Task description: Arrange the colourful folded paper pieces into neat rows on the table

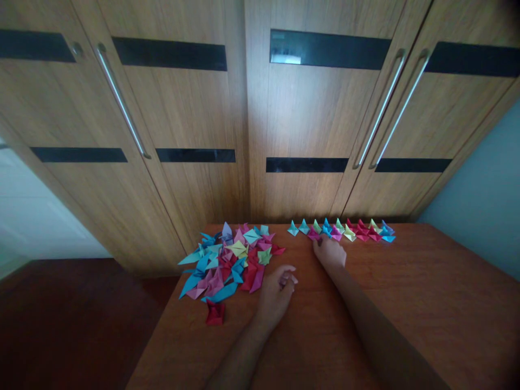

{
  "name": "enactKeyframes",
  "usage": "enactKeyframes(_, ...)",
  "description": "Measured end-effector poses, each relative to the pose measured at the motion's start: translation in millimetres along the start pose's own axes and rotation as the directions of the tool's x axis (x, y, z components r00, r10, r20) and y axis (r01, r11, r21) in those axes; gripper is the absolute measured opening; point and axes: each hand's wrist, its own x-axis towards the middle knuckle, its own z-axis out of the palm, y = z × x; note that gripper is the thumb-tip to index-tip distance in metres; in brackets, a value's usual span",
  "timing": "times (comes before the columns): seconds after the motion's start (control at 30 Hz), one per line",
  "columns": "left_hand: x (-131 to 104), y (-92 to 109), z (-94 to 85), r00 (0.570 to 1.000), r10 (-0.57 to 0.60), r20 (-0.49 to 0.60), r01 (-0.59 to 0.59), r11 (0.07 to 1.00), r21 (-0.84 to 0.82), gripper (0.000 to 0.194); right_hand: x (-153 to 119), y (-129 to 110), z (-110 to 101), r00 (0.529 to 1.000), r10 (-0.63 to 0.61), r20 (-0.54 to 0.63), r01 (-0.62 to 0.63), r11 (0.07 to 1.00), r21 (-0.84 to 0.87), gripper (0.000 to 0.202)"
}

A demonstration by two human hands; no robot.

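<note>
My right hand [330, 253] reaches to the back of the wooden table, its fingers pinched at a magenta folded-paper boat [313, 234]. That piece sits at the left end of a front row, beside a blue paper boat [325, 228]. Behind it runs a second row, with a light teal paper boat [293, 228] at its left end. My left hand [277, 291] hovers or rests over the table, fingers loosely curled and apart, with nothing seen in it. Just left of it spreads a pile of colourful folded-paper pieces [239, 249], several overlapping.
A lone red folded-paper piece [215, 313] lies in front of the pile. The brown table [309, 336] stands against a wooden wardrobe [203, 114] with long metal handles. A pale wall [479, 189] is at the right, and dark floor [73, 319] shows at the left.
</note>
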Motion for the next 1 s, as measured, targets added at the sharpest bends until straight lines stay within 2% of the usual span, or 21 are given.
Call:
enactKeyframes(0.13, 0, 0, 0.3, 1.000, 0.008, 0.004, -0.008, 1.000, 0.012, 0.028, -3, 1, -1, 1.000, 0.001, -0.009, -0.001, 1.000, 0.006, 0.040)
enactKeyframes(0.27, -1, 2, -0.2, 1.000, 0.000, 0.002, 0.000, 1.000, 0.019, 0.027, -19, 3, -3, 0.999, -0.040, 0.000, 0.040, 0.999, -0.012, 0.039)
enactKeyframes(0.4, -1, 2, -0.4, 1.000, 0.009, 0.014, -0.009, 1.000, 0.030, 0.026, -50, 7, 0, 0.978, -0.207, 0.024, 0.208, 0.977, -0.053, 0.029)
enactKeyframes(0.53, -4, 7, 1.1, 0.999, 0.046, 0.006, -0.046, 0.994, 0.100, 0.026, -72, 13, 2, 0.903, -0.429, 0.008, 0.429, 0.903, -0.008, 0.021)
enactKeyframes(0.63, -13, 22, -2.0, 0.993, 0.115, 0.026, -0.118, 0.963, 0.241, 0.024, -75, 16, 1, 0.886, -0.464, -0.003, 0.464, 0.885, 0.045, 0.020)
enactKeyframes(0.73, -29, 40, -15.7, 0.971, 0.218, 0.097, -0.238, 0.843, 0.482, 0.026, -71, 19, 0, 0.883, -0.470, -0.010, 0.468, 0.877, 0.107, 0.021)
enactKeyframes(0.8, -44, 47, -32.1, 0.960, 0.259, 0.104, -0.266, 0.732, 0.628, 0.028, -68, 20, 1, 0.878, -0.478, -0.016, 0.475, 0.866, 0.156, 0.021)
enactKeyframes(0.93, -77, 47, -76.4, 0.962, 0.273, 0.010, -0.155, 0.513, 0.844, 0.025, -65, 22, 3, 0.885, -0.466, -0.011, 0.455, 0.859, 0.234, 0.021)
enactKeyframes(1.0, -92, 44, -98.9, 0.964, 0.250, -0.094, -0.021, 0.420, 0.907, 0.024, -65, 23, 3, 0.886, -0.463, -0.013, 0.451, 0.855, 0.258, 0.021)
